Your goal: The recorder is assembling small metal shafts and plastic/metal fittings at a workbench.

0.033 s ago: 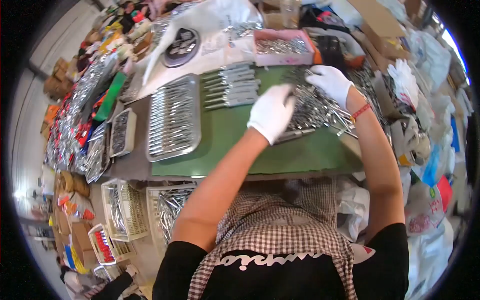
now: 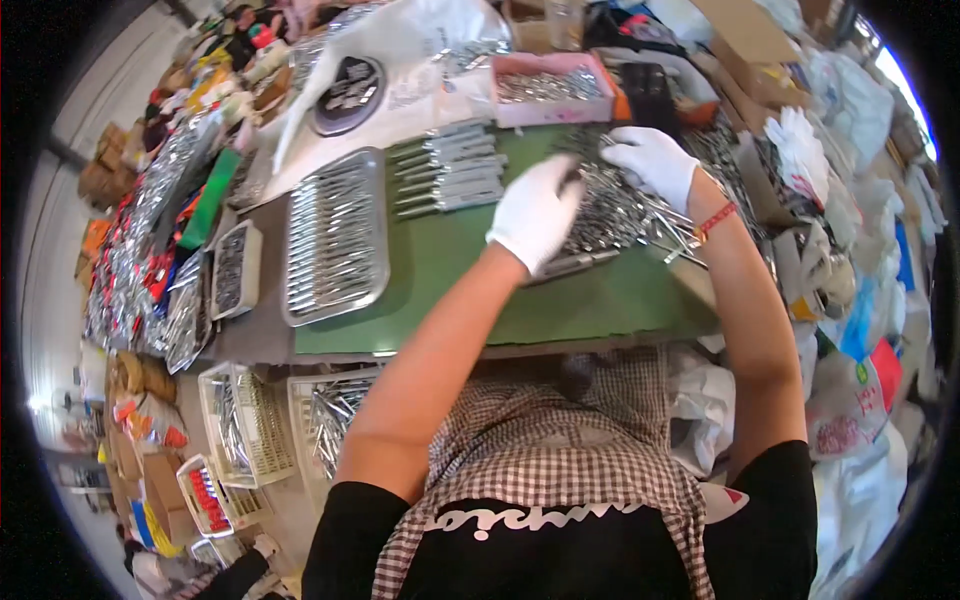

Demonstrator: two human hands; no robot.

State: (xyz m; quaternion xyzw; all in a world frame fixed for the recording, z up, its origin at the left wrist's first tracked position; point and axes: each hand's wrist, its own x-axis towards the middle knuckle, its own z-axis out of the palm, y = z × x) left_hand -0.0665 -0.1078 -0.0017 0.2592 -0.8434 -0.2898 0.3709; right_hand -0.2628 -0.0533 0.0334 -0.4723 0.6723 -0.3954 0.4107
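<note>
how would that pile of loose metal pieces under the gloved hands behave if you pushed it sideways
The pile of metal pieces would probably spread and slide rather than move as one, since the pieces lie loose and crisscrossed. They look thin, shiny and stiff, so likely slippery against the white-gloved left hand and right hand, though the green mat may slow them.

You have a loose heap of metal tools point(image 2: 630, 205) lying on the green mat point(image 2: 600, 300), shiny slim pieces crossing one another at all angles. The heap sits at the mat's far right part, some pieces sticking out toward you and to the right.
</note>
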